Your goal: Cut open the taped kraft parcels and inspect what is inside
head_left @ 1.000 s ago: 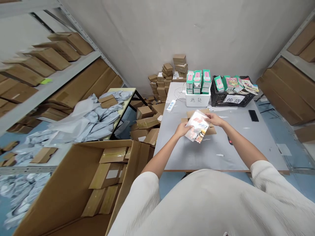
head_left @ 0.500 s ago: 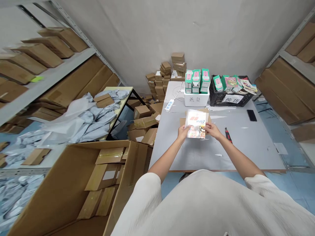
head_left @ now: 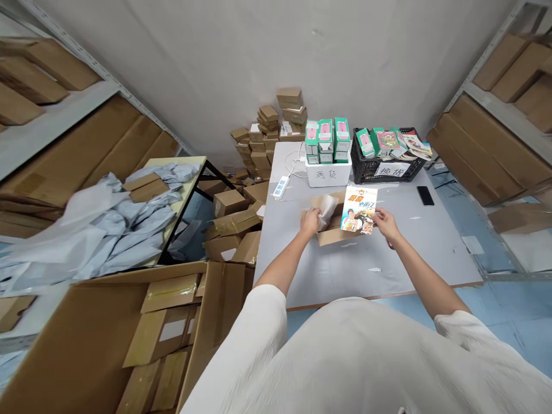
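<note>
Left hand: the crumpled clear plastic wrapper (head_left: 328, 208) is gathered in the left hand (head_left: 310, 222), with the fingers closed around it, just above the cardboard.

Right hand: the illustrated booklet (head_left: 359, 210) is held at its lower right edge by the right hand (head_left: 386, 224), with the fingers and thumb closed in a light pinch.

Booklet position: it is raised just over the right part of the kraft cardboard mailer (head_left: 333, 237) and is held apart from the wrapper – upright to the view, cover showing, with a printed title and drawn figures.

Work surface: the mailer lies under both hands on a grey table (head_left: 353, 271), its flaps spread. A small red-and-black item (head_left: 390, 245) is mostly hidden beside the right hand.

Far edge of table: green-and-pink boxes (head_left: 325, 138) are stood in a white foam box (head_left: 328, 176), and more boxes and books are held in a black plastic crate (head_left: 363, 167). A white power strip (head_left: 280, 187) and a black smartphone (head_left: 425, 195) are laid nearby.

Surroundings: grey poly mailers (head_left: 123, 233) are heaped on a side table, small kraft boxes (head_left: 261, 138) are stacked behind it, and a large open cardboard carton (head_left: 168, 339) is placed at lower left.
</note>
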The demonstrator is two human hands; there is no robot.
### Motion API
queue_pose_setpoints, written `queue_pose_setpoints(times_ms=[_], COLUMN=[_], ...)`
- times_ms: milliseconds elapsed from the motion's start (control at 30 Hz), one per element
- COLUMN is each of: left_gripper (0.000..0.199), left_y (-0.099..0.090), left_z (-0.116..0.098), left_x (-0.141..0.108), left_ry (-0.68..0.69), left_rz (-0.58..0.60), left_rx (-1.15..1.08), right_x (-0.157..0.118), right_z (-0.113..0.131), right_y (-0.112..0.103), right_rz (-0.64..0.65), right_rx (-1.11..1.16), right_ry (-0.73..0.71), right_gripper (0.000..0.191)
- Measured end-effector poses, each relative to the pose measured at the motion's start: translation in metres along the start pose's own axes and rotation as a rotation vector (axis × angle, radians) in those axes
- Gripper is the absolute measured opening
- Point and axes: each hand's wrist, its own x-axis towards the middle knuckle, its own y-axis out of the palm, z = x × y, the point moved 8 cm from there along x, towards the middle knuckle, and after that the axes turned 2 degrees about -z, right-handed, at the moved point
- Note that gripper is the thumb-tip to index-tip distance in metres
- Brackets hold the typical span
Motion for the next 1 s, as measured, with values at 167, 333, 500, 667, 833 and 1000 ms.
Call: queue_pose_setpoints(times_ms=[167, 333, 500, 667, 833, 1000], left_gripper=[0.027, 0.043, 0.042, 0.041, 0.064, 0.08], left_y=[0.047, 0.054, 0.022, 0.001, 0.019, 0.015], left_z=[0.002, -0.017, -0.052, -0.07, -0.057, -0.039], left_x=[0.011, 0.02, 0.012, -0.029, -0.07, -0.088], left_ry=[-0.008, 0.078, 0.155, 0.15, 0.0, -0.097], left_rz=[0.189, 0.192, 0.053, -0.016, 0.055, -0.013], left_rx=[0.002, 0.123, 0.063, -0.189, -0.365, -0.414], right_x=[-0.001, -0.005, -0.003, 0.003, -0.004, -0.017], right_z=[0.002, 0.0, -0.002, -0.001, -0.003, -0.005], right_y=[-0.019, -0.024, -0.019, 0.005, 0.043, 0.069], right_rz=[-0.044, -0.048, -0.023, 0.037, 0.134, 0.224], right_rx=[0.008, 0.021, 0.039, 0.07, 0.118, 0.143], right_ry=[0.003, 0.022, 0.035, 0.029, 0.047, 0.095], right_gripper=[0.069, 0.067, 0.069, 0.07, 0.072, 0.064])
